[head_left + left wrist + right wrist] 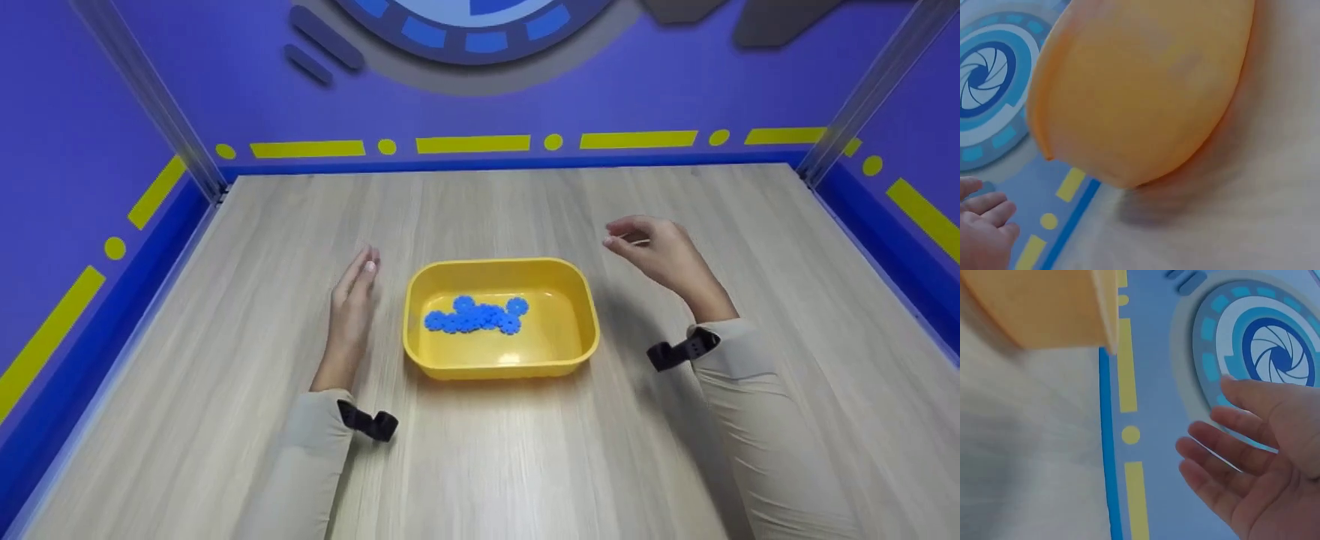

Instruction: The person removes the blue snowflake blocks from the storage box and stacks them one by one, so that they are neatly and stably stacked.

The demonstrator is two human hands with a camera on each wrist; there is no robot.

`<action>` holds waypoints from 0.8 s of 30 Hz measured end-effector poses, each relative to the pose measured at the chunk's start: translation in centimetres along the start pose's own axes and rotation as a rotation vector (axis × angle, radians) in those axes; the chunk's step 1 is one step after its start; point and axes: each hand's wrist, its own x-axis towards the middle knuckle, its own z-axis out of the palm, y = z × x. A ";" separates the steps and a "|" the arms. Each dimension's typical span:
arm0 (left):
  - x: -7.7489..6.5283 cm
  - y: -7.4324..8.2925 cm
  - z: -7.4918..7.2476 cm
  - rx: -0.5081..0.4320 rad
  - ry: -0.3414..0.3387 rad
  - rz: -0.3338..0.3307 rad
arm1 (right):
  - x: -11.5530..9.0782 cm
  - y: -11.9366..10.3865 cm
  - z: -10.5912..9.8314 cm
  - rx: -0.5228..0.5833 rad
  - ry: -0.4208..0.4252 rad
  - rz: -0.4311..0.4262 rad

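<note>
A yellow plastic basin (540, 367) sits on the table, with several small blue gear-shaped pieces (466, 321) heaped in its left and middle part. My left hand (352, 300) is just left of the basin, apart from it, fingers extended and holding nothing. To the right of the basin and a little beyond it, my right hand (656, 247) hovers with loosely bent fingers. The right wrist view shows that same right hand (1241, 455) with nothing in it. In the left wrist view the basin's outer wall (1145, 101) fills the upper middle, beside part of the left hand (985, 230).
The light wood-grain table (480, 465) spreads around the basin. Blue-purple panels (480, 112) with yellow dashes stand at its back and both sides. Each wrist carries a black strap-mounted camera (367, 421) over a beige sleeve (300, 465).
</note>
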 end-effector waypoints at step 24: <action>-0.4 -3.7 1.3 -0.575 -0.236 -0.195 | 5.6 -7.1 7.1 -0.285 -0.719 -0.046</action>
